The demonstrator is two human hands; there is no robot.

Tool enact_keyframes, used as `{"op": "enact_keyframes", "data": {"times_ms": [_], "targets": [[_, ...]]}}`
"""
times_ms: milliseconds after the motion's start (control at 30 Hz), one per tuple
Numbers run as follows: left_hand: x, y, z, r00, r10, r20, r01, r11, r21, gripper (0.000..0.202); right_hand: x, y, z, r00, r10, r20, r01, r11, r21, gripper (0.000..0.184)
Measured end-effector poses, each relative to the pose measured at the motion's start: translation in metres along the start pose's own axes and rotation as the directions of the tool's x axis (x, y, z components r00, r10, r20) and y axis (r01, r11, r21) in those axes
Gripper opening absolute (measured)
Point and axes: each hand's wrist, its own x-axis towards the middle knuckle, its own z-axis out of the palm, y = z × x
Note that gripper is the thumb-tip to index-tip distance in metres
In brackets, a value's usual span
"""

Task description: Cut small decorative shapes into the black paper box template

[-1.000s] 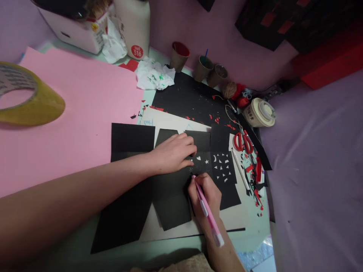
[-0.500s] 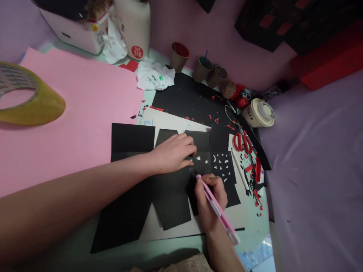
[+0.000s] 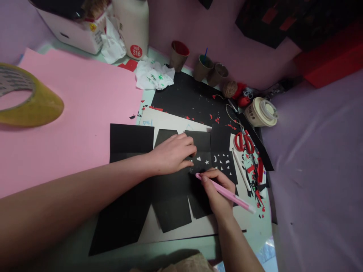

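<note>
Folded black card [image 3: 170, 189] lies across the lower middle of the work surface, with small cut-outs showing pale through it: a heart, a star, a crescent and several triangles. My left hand [image 3: 172, 153] presses on the card just left of the heart, thumb apart from the slightly curled fingers, holding nothing. Pinched in my right hand [image 3: 219, 189] is a slim pink craft knife [image 3: 229, 194]. Its tip end points left, at the card below the star; the blade itself is too small to make out. A pale board [image 3: 157, 223] lies under the card.
Red-handled scissors [image 3: 244, 142], a white pen [image 3: 241, 170] and red and black scraps lie at the right. Behind stand paper cups [image 3: 178, 56], a lidded cup [image 3: 259, 112] and twine [image 3: 229, 89]. Yellow tape [image 3: 45, 102] rests on pink paper [image 3: 93, 87] at left.
My right hand has shifted right, and the craft knife has swung to a flatter slant, its back end now further right and higher. My left hand stays in place on the card.
</note>
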Motion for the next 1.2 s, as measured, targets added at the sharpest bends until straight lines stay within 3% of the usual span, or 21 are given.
{"op": "enact_keyframes", "data": {"times_ms": [567,1200], "targets": [[0.0009,-0.0009,0.0015,1.000,0.001,-0.004,-0.001,1.000,-0.002,0.021,-0.0058,0.0034,0.0088,0.998,-0.063,0.008,0.063,0.996,-0.066,0.012],[0.0004,0.0003,0.0011,1.000,-0.007,0.008,0.007,1.000,0.001,0.021,-0.0034,0.0022,0.0099,1.000,0.010,0.003,-0.009,0.994,-0.110,0.017]]}}
